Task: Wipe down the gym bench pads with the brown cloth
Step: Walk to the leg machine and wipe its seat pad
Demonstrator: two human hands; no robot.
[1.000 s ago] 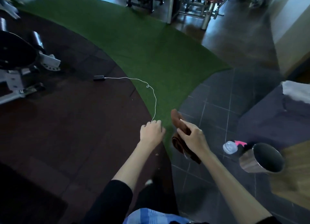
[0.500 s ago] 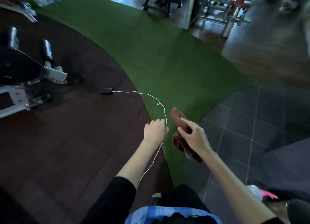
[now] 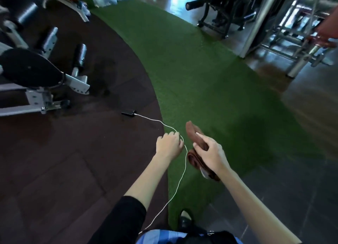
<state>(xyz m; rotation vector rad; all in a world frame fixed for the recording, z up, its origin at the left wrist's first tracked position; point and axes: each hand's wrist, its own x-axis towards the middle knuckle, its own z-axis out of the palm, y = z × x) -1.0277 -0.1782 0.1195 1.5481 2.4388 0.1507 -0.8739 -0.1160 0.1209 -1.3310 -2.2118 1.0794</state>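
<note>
My right hand (image 3: 210, 154) grips the folded brown cloth (image 3: 193, 134), which sticks out above and below my fingers at mid-frame. Just to its left, my left hand (image 3: 169, 145) has its fingers curled round a thin white cable (image 3: 184, 163). The cable runs from a small black device (image 3: 128, 113) on the floor, through that hand, down to my waist. A gym bench with a black pad (image 3: 29, 70) on a grey metal frame stands at the far left, well away from both hands.
Dark rubber flooring (image 3: 64, 161) fills the left, with a curved strip of green turf (image 3: 201, 79) through the middle and dark tiles on the right. Black foam rollers (image 3: 80, 53) stick up from the bench frame. More gym machines (image 3: 228, 11) and metal racks stand at the back right.
The view has swung left and up, so the steel cup and bottle at the lower right are gone and the bench looms larger. Both hands keep their hold on cable and cloth.
</note>
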